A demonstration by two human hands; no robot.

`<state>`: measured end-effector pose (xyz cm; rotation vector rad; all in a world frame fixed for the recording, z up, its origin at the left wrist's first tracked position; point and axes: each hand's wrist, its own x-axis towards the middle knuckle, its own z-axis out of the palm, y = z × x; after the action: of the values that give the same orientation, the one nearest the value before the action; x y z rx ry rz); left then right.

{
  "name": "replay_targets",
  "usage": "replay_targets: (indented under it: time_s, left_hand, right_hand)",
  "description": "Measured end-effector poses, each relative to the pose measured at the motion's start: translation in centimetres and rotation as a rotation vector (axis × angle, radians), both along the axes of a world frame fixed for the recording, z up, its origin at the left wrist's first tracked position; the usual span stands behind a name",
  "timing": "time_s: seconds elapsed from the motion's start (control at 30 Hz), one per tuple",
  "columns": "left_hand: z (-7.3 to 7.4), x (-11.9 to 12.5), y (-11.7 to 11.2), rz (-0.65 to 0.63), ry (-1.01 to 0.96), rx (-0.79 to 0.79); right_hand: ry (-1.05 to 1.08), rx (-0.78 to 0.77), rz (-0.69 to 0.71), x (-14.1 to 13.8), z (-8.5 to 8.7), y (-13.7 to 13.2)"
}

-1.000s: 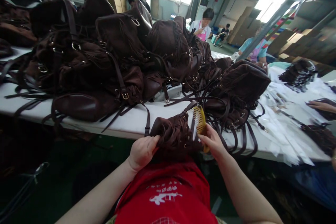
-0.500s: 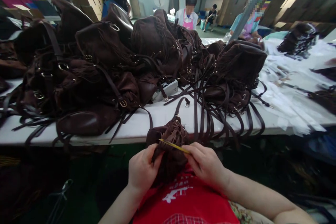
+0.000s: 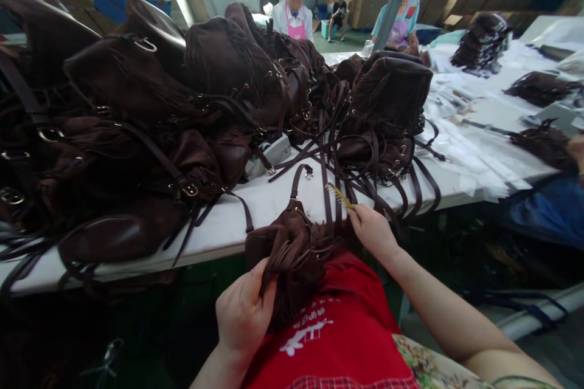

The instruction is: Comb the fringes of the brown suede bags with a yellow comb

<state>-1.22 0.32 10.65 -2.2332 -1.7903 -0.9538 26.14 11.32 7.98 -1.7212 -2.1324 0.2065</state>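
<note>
My left hand (image 3: 246,310) is closed on the near side of a dark brown fringed bag (image 3: 292,237), which rests against the table edge and my red apron (image 3: 337,322). A strap with a metal buckle runs from that bag onto the white tabletop. Up and to the right of the bag, my right hand (image 3: 374,230) pinches one end of a yellow comb (image 3: 340,196). The comb's teeth show, and it is held apart from the fringe. Part of the bag is hidden behind my left hand.
A large pile of brown bags (image 3: 137,85) covers the left and middle of the white table (image 3: 223,231). More bags (image 3: 392,91) with dangling straps lie to the right, beside white wrapping sheets (image 3: 474,146). Several people are farther back; another person's hand (image 3: 575,152) shows at the right edge.
My right hand has carried the comb up and right, off the bag's fringe. The left hand keeps its hold on the bag. The view has shifted to the right.
</note>
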Motion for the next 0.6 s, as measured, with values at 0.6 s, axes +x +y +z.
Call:
replay_targets:
  time_s: [0.6]
  left_hand:
    - [-0.3, 0.6, 0.1, 0.058, 0.029, -0.005]
  right_hand:
    - [-0.043, -0.029, 0.127, 0.5, 0.8, -1.7]
